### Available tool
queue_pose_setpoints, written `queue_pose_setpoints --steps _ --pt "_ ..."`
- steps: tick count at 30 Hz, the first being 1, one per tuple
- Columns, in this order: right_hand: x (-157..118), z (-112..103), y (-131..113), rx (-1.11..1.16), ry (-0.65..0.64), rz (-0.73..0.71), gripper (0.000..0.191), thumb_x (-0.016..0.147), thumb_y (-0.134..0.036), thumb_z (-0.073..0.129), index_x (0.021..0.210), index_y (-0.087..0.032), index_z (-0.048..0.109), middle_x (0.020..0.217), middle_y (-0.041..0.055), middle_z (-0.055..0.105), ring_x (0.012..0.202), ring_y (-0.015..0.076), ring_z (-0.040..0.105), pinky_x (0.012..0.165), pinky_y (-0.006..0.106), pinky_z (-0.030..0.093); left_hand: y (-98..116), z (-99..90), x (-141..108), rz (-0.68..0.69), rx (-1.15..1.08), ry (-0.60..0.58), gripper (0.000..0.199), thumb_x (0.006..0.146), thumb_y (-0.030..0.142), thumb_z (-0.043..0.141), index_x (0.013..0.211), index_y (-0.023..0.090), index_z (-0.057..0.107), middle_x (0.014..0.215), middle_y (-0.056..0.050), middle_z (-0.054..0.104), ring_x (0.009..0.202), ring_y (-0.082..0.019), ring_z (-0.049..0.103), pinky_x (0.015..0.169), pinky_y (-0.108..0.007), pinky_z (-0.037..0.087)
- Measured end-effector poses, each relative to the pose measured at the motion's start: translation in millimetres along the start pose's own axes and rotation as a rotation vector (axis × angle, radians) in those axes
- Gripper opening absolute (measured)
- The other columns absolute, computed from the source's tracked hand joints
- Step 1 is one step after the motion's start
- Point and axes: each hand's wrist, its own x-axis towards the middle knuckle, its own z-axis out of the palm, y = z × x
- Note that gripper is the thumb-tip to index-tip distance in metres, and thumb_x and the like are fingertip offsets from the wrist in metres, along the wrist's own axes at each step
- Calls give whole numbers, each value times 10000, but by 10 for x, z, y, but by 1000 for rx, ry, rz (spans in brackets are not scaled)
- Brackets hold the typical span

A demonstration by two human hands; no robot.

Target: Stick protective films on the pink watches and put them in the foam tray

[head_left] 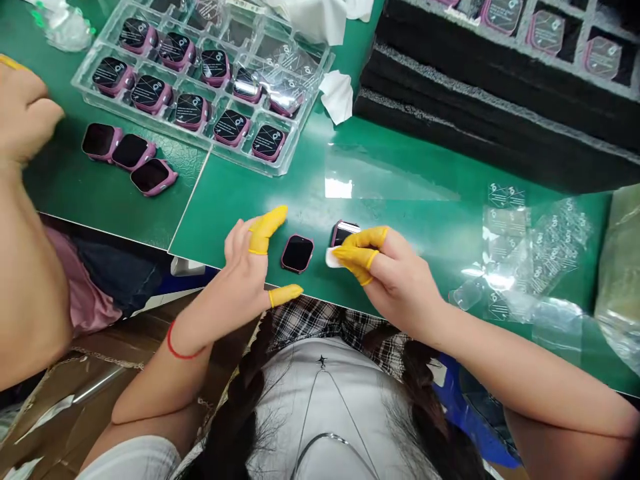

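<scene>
My left hand [250,260] is open, with yellow finger cots on its thumb and forefinger spread apart. Just right of those fingertips, a smartwatch body [297,253] with a dark screen and pink case lies on the green table. In my right hand [385,267], finger cots also cover the pinching fingertips. They hold a small white wipe [333,258] at the lower edge of a second smartwatch body [345,233]. My fingers partly hide that second watch, and its screen reflects a bright strip.
A clear plastic tray [200,137] holds several film-covered watches. Three bare watches [133,152] lie left of it, near another person's hand [27,110]. Black foam trays [450,113] stand at the back right. Clear film sheets [505,247] lie on the right.
</scene>
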Motion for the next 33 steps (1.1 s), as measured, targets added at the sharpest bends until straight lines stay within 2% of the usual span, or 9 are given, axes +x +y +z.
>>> queue_pose_setpoints --steps 2,6,12,16,20,23,26,30,33 --pt "145 175 -6 -16 -6 -54 160 935 -108 495 960 -159 645 931 88 622 860 181 562 727 315 518 -117 -21 28 101 -44 -52 856 902 326 606 1513 240 13 1447 -153 438 1358 -306 396 1173 -627 115" --pt "279 443 -80 -114 -112 -92 273 947 -114 428 790 -159 646 859 92 587 812 202 502 702 338 488 -202 64 65 131 -31 10 777 912 330 588 1494 224 85 1456 -178 427 1319 -311 460 1167 -644 141" --pt "93 380 -145 -57 -188 -220 318 975 -132 387 812 -160 659 867 95 578 842 198 467 752 326 490 -162 82 54 88 -116 2 766 898 334 620 1476 245 125 1297 -88 581 1244 -262 546 1209 -579 72" --pt "164 407 -55 -120 -108 -128 268 982 -153 402 900 -133 656 903 106 578 845 207 454 742 345 476 -160 84 65 98 -83 29 757 899 344 619 1475 202 148 1353 -117 527 1239 -267 539 1212 -558 92" --pt "196 463 -101 -79 -167 -192 307 975 -123 389 806 -139 645 863 107 563 852 216 447 729 353 472 -168 103 60 104 -101 39 781 882 345 644 1477 193 163 1344 -115 536 1217 -261 544 1215 -542 69" --pt "57 396 -185 -6 -203 -189 284 971 -98 388 840 -138 637 897 109 568 871 206 456 744 342 487 -174 84 53 86 -150 23 801 866 309 673 1475 226 161 1284 -76 591 1230 -247 540 1217 -533 34" --pt "-128 234 -236 81 -188 -162 178 959 -96 445 984 -97 621 951 117 581 875 191 473 768 335 498 -191 74 107 70 -204 3 812 847 275 699 1464 260 170 1283 -62 595 1246 -247 537 1210 -548 41" --pt "-290 -5 -263 156 -147 -106 217 916 -37 508 1114 -90 577 997 110 577 918 182 508 789 328 494 -189 96 358 83 -266 27 810 824 248 708 1447 257 191 1324 -89 570 1269 -268 516 1163 -537 232" --pt "-358 -96 -251 130 -118 -63 279 877 24 521 1118 -109 571 994 101 565 901 172 511 763 317 485 -215 -28 570 174 -176 8 744 827 254 684 1430 211 251 1378 -115 533 1301 -286 466 1132 -521 294"
